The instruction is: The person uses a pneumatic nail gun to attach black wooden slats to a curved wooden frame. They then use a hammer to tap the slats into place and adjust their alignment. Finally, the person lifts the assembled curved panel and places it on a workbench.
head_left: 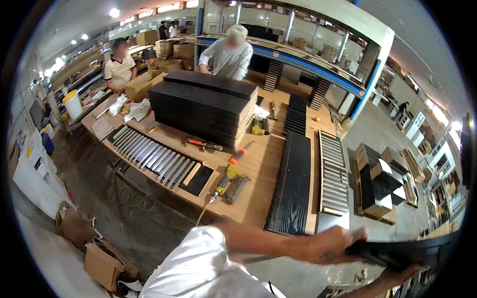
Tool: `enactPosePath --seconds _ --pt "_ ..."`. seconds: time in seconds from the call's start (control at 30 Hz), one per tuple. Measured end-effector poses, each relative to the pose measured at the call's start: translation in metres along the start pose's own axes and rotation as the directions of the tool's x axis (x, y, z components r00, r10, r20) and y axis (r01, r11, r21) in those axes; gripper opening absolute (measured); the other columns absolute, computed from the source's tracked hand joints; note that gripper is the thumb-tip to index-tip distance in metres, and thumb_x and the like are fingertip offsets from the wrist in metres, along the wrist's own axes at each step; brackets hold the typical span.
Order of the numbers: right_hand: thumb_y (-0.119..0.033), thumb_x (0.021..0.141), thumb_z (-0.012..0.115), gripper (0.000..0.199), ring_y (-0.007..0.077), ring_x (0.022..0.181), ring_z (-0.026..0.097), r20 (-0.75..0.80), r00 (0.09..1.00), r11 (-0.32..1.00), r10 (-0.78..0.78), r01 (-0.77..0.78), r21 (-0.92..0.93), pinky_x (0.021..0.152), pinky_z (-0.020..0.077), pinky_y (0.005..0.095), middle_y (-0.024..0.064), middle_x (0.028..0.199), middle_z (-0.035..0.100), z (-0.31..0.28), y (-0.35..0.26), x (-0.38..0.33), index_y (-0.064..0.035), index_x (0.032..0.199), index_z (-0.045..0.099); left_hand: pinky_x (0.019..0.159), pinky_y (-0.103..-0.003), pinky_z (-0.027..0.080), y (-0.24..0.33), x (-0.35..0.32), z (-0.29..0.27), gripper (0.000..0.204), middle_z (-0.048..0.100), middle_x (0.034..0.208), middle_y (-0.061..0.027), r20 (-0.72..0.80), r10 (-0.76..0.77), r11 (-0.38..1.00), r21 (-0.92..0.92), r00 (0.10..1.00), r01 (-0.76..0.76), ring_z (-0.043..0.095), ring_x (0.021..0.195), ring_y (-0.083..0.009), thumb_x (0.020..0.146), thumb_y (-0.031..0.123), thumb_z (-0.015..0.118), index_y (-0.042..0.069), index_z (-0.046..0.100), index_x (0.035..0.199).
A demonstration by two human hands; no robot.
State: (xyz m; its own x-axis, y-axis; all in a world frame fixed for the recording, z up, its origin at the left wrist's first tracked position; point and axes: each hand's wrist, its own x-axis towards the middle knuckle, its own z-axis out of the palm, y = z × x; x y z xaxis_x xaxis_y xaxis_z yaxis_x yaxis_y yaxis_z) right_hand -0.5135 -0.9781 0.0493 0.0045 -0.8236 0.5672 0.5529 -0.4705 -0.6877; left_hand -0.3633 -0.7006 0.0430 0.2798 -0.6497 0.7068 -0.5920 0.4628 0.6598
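Black panel (pixel 417 251), a long, thin board likely stiff and fairly light, carried at lower right beside the workbench (pixel 258 164), left hand (pixel 333 244) clasped over its top edge, right hand (pixel 397 275) supporting its underside, best gripped along the edges.

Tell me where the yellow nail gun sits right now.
In the head view, the yellow nail gun lies on the wooden workbench, near its front edge, between the row of grey metal strips and the long black wood-grain panel.

White short sleeve (pixel 198 263) on the left arm, both forearms and hands bare.
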Motion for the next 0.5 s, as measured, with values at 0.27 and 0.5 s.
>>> enactPosePath --seconds 0.27,0.5 --pt "-0.056 0.090 0.067 0.084 0.0361 0.131 0.048 0.087 0.945 0.903 0.314 -0.269 -0.336 0.106 0.0424 0.0437 0.0193 0.147 0.046 0.055 0.058 -0.061 -0.0079 0.153 0.038 0.097 -0.045 0.053 -0.064 -0.046 -0.010 0.097 0.050 0.141 -0.0287 0.010 -0.351 0.935 -0.048 0.936 0.352 0.063 0.110 -0.0473 0.093 0.029 0.069 0.016 -0.001 0.159" --pt "-0.026 0.093 0.071 0.069 0.0205 0.124 0.053 0.403 0.655 0.768 0.640 -0.525 -0.366 0.110 0.0353 0.0328 0.0138 0.132 0.059 0.123 0.195 -0.087 0.0009 0.149 0.041 0.122 -0.039 0.019 -0.170 -0.082 -0.049 0.116 0.007 0.164 -0.0262 -0.254 -0.478 0.876 -0.205 0.841 0.436 0.019 0.151 -0.0340 0.087 0.036 0.076 0.003 -0.009 0.158"
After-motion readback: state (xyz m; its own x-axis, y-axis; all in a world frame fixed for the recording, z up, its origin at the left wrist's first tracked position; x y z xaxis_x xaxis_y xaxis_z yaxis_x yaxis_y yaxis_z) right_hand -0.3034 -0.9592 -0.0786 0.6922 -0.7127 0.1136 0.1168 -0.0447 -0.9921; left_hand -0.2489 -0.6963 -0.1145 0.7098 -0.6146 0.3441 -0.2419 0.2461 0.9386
